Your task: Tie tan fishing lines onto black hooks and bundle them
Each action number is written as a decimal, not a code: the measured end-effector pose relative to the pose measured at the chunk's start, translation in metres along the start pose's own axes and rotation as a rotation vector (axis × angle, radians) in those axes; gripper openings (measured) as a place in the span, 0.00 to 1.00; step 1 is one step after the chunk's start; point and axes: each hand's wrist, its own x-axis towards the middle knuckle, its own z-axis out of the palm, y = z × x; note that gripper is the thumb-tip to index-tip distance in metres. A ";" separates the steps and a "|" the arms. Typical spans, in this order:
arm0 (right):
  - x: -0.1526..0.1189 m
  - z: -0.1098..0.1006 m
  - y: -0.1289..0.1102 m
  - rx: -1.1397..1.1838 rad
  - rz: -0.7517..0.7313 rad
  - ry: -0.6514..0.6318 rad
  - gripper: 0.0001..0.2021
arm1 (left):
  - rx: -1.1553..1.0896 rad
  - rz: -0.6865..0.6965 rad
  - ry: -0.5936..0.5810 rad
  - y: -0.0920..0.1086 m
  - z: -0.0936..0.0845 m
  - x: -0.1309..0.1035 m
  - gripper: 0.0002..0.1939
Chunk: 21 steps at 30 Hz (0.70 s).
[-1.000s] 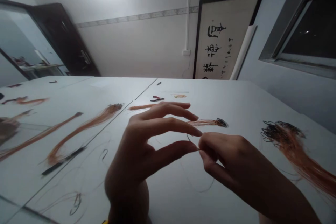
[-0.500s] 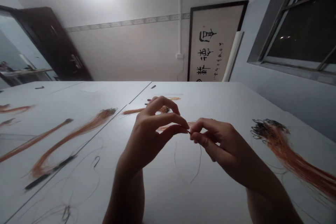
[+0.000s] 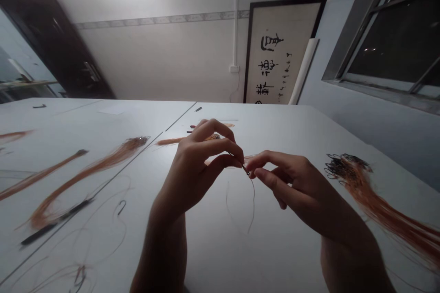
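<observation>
My left hand (image 3: 209, 162) is raised above the table, thumb and forefinger pinched on a small dark fishing hook (image 3: 245, 169). The hook's lower end pokes out past those fingertips. My right hand (image 3: 285, 176) is closed beside that end, its fingertips at the thin fishing line (image 3: 253, 206). From there the line hangs in a curve toward the tabletop. Much of the hook is hidden by my left fingers. Behind my hands lies a bundle of orange line with hooks (image 3: 168, 141), partly covered by the left hand.
On the right lies a large bundle of hooked orange line (image 3: 364, 197). Across the table seam are more orange bundles (image 3: 72, 178), a dark stick (image 3: 57, 223), a loose hook (image 3: 121, 206) and tangled line (image 3: 79, 274). The white table (image 3: 220, 247) extends toward the wall.
My right fingertips have shifted slightly away from my left ones, and the hook's end now shows between them. The hanging line has swung left. The whole view has tilted slightly.
</observation>
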 end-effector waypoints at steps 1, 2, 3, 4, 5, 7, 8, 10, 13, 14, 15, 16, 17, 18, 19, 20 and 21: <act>0.001 0.002 0.000 0.043 0.011 0.006 0.12 | -0.003 0.005 0.002 0.000 0.000 0.000 0.05; 0.001 0.004 -0.001 0.089 0.024 0.006 0.12 | -0.007 0.012 0.004 0.000 0.001 0.000 0.05; 0.002 0.006 -0.002 0.135 0.042 0.000 0.13 | -0.014 0.018 0.007 0.000 0.001 0.000 0.05; 0.003 0.008 -0.003 0.180 0.065 -0.009 0.13 | -0.020 0.020 0.007 0.000 0.001 0.001 0.05; 0.004 0.010 -0.005 0.220 0.087 -0.017 0.12 | -0.024 0.021 0.007 0.001 0.002 0.001 0.05; 0.005 0.013 -0.008 0.272 0.124 -0.006 0.10 | -0.024 0.019 0.005 0.001 0.002 0.001 0.06; 0.006 0.014 -0.009 0.285 0.134 0.013 0.09 | -0.018 0.016 0.006 0.001 0.002 0.001 0.05; 0.007 0.015 -0.010 0.294 0.138 0.062 0.08 | 0.000 0.005 -0.004 0.001 0.002 0.001 0.04; 0.007 0.015 -0.009 0.288 0.137 0.111 0.08 | 0.027 -0.005 -0.016 0.000 0.001 0.000 0.04; 0.006 0.015 -0.008 0.286 0.136 0.124 0.09 | 0.030 -0.004 -0.019 0.000 0.001 0.000 0.03; 0.006 0.015 -0.006 0.286 0.134 0.135 0.09 | 0.030 -0.007 -0.021 0.000 0.000 0.000 0.03; 0.006 0.015 -0.005 0.288 0.133 0.143 0.09 | 0.028 -0.008 -0.021 0.000 0.000 -0.001 0.02; 0.006 0.015 -0.004 0.288 0.133 0.152 0.09 | 0.031 -0.011 -0.024 0.001 -0.001 -0.001 0.02; 0.006 0.015 -0.003 0.289 0.132 0.157 0.10 | 0.042 -0.011 -0.024 0.002 -0.001 -0.001 0.02; 0.007 0.016 -0.003 0.287 0.132 0.161 0.10 | 0.059 -0.009 -0.020 0.003 -0.001 -0.001 0.02; 0.007 0.016 -0.002 0.274 0.130 0.170 0.10 | 0.083 -0.008 -0.015 0.003 -0.001 -0.001 0.03; 0.007 0.017 -0.001 0.248 0.122 0.183 0.10 | 0.106 -0.004 -0.008 0.004 -0.001 -0.002 0.04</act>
